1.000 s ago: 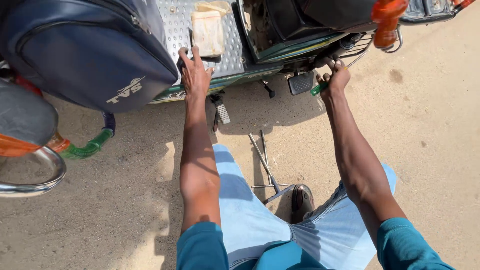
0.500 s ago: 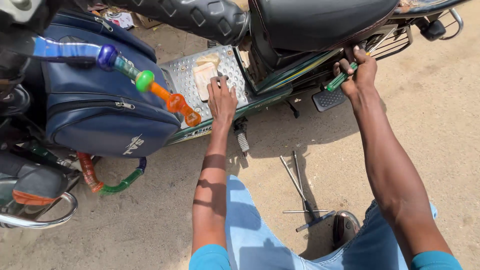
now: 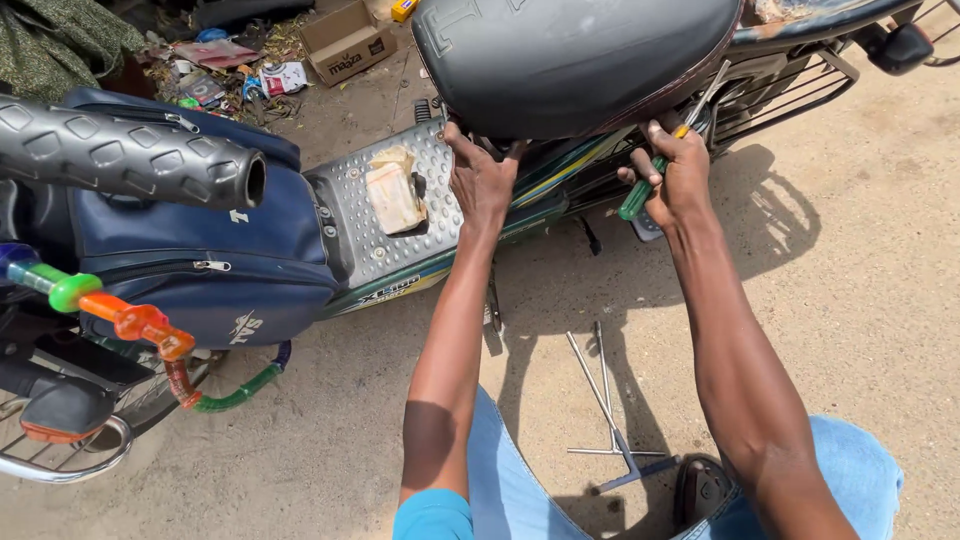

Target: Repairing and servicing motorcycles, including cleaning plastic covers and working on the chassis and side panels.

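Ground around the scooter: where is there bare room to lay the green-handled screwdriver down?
Bare sand lies right of the right hand holding the green-handled screwdriver, beyond the scooter's shadow. Another patch lies between the navy blue bag and the left forearm. Crowded: the studded metal footboard bearing a folded cloth, and the cross-shaped metal wrench by the knee.
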